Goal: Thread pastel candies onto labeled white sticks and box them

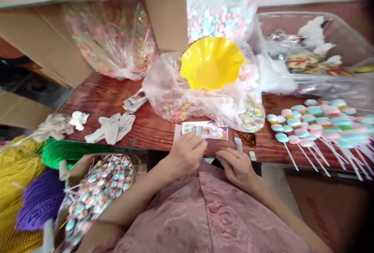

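The left hand [188, 152] was curled at the edge of the table [157, 134], just by the wrappers [204, 130]. The right hand [237, 165] had bent fingers. You could not tell if either hand held anything. The wrappers lay flat on the table, in front of a yellow bowl [210, 64] that sat on plastic bags [163, 83]. Lollipops [315, 128] lay in a bunch on the right

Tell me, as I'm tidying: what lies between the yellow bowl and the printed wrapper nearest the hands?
In the head view, see-through plastic bagging holding small colourful pieces lies between the bowl and wrapper.
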### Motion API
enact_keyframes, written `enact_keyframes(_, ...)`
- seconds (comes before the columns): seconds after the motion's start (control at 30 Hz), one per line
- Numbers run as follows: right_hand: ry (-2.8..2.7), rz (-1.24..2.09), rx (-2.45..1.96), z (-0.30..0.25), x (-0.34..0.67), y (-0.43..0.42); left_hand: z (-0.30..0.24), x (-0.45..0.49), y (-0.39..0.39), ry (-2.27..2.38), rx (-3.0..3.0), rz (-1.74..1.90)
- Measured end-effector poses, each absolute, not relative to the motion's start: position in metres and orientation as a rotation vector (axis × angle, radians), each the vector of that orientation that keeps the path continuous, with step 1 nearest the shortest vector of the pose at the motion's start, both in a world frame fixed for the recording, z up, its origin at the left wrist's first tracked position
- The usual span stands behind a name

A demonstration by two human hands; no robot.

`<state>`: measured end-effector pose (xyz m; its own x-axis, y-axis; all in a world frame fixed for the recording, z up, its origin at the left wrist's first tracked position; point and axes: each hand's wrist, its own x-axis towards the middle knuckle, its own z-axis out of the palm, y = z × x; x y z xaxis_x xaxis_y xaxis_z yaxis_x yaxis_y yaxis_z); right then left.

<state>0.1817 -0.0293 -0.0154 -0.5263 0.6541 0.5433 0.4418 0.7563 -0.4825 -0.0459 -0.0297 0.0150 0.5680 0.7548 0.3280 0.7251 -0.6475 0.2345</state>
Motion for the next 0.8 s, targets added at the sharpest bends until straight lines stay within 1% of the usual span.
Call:
enact_keyframes(0.1,-2.294,0.128,-0.948,-0.016,0.203,-0.043,0.018,0.013,0.012,1.342,2.823,0.222)
enact_keyframes(0.17,-2.262,0.008,-1.124,-0.012,0.231,-0.047,0.012,0.026,0.028,1.367,2.862,0.07)
enact_keyframes(0.2,-2.193,-0.046,-1.238,-0.01,0.248,-0.047,0.007,0.027,0.032,1.369,2.877,0.051)
enact_keyframes(0.27,-1.972,-0.152,-1.483,-0.006,0.285,-0.046,-0.003,0.018,0.037,1.357,2.899,0.12)
enact_keyframes(0.33,-1.783,-0.252,-1.727,-0.005,0.317,-0.043,-0.012,0.005,0.038,1.305,2.916,0.298)
enact_keyframes(0.4,-1.768,-0.322,-1.923,-0.006,0.335,-0.037,-0.018,-0.006,0.035,1.254,2.905,0.514)
enact_keyframes(0.47,-1.855,-0.324,-2.05,-0.01,0.339,-0.031,-0.021,-0.01,0.031,1.274,2.843,0.685)
enact_keyframes(0.57,-1.858,-0.237,-2.2,-0.016,0.334,-0.021,-0.021,-0.007,0.028,1.374,2.693,0.818)
enact_keyframes(0.67,-1.655,-0.214,-2.317,-0.021,0.334,-0.014,-0.019,-0.003,0.03,1.414,2.524,0.946)
enact_keyframes(0.73,-1.544,-0.24,-2.294,-0.021,0.337,-0.013,-0.016,-0.004,0.032,1.444,2.444,1.022)
enact_keyframes(0.8,-1.457,-0.238,-2.177,-0.018,0.338,-0.015,-0.014,-0.006,0.032,1.502,2.432,1.001)
